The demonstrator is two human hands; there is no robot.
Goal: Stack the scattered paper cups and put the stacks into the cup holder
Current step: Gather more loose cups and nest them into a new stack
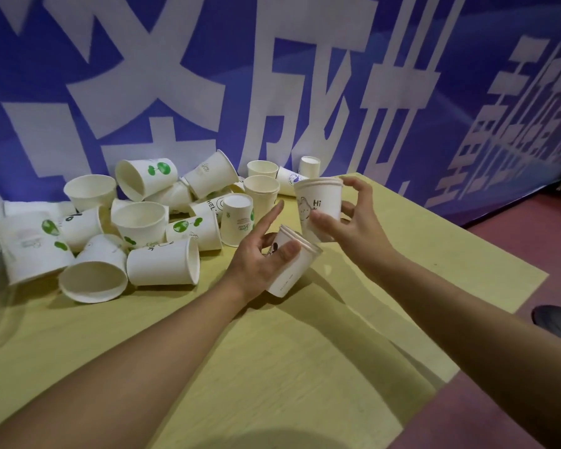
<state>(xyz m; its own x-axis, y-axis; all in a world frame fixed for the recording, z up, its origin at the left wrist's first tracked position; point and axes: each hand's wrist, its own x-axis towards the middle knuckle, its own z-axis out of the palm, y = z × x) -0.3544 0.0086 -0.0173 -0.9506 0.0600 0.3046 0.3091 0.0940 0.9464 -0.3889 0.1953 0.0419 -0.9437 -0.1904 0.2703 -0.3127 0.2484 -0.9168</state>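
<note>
Now | left hand [259, 257]: stack [292, 267] tilted | right hand [350, 218]: cups [319, 205] upright

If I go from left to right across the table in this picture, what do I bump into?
Pile of loose cups → left hand with a tilted stack → right hand holding the Hi stack → bare table.
</note>
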